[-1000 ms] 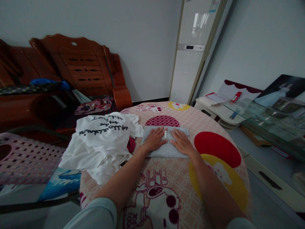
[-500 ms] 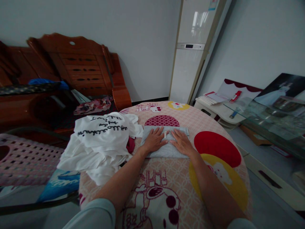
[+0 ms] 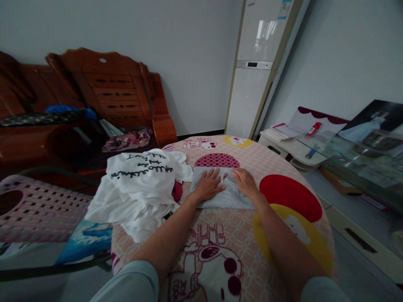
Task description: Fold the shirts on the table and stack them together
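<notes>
A folded light-grey garment point(image 3: 225, 201) with a small white label lies flat on the round table point(image 3: 217, 224), which has a pink patterned cloth. My left hand point(image 3: 208, 184) rests palm down on its left half, fingers spread. On the right half, my right hand point(image 3: 245, 183) has its fingers curled in on the fabric, which wrinkles beside them; the fingertips are partly hidden. Just left of the garment is a loose heap of white clothing point(image 3: 141, 184) with black lettering, and a bit of dark red cloth point(image 3: 177, 191) shows at its edge.
A pink woven chair point(image 3: 40, 209) stands at the left, before a wooden sofa point(image 3: 113, 92) with cloths on it. Behind the table rises a tall white air conditioner point(image 3: 248, 96). To the right are a white cabinet point(image 3: 292, 144) and a glass shelf point(image 3: 355, 161).
My right hand has gone from lying flat with spread fingers to curled fingers, and the grey fabric has wrinkled under it. My left hand stays flat. The view has shifted slightly.
</notes>
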Available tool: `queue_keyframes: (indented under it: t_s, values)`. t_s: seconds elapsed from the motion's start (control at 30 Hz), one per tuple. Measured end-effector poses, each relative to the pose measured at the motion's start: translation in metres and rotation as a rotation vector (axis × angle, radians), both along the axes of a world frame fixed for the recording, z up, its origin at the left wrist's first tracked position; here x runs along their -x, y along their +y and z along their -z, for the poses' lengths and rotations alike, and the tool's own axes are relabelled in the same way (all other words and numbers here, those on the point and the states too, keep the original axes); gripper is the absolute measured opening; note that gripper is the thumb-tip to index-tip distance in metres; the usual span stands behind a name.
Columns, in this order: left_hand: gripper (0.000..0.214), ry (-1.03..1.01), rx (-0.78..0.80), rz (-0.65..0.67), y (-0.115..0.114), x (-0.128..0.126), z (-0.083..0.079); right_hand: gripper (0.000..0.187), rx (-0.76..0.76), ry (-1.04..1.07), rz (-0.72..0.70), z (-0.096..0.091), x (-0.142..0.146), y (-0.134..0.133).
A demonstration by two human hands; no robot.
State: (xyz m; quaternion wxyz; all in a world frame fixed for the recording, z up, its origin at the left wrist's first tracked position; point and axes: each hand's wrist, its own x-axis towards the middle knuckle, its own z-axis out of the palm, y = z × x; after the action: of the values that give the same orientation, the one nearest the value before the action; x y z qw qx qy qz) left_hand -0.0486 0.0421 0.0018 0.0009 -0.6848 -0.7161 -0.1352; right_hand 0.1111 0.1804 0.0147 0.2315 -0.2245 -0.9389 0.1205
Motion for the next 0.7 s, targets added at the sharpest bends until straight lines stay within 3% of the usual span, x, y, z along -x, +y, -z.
queue_keyframes:
  t_s: [0.13, 0.33, 0.53, 0.7]
  values:
    - [0.044, -0.211, -0.131, -0.023, -0.003, 0.005, 0.001, 0.037, -0.040, -0.254, -0.004, -0.020, 0.035, 0.011]
    - [0.032, -0.511, -0.334, -0.144, -0.005, 0.014, 0.006, 0.020, 0.053, -0.505, -0.084, -0.035, 0.071, 0.037]
    - [0.033, -0.582, -0.399, -0.172, -0.004, 0.015, 0.006, 0.030, 0.265, -0.630, -0.163, -0.049, 0.074, 0.053]
    - [0.033, -0.584, -0.455, -0.220, -0.003, 0.017, 0.004, 0.028, 0.224, -0.566, -0.121, -0.055, 0.068, 0.041]
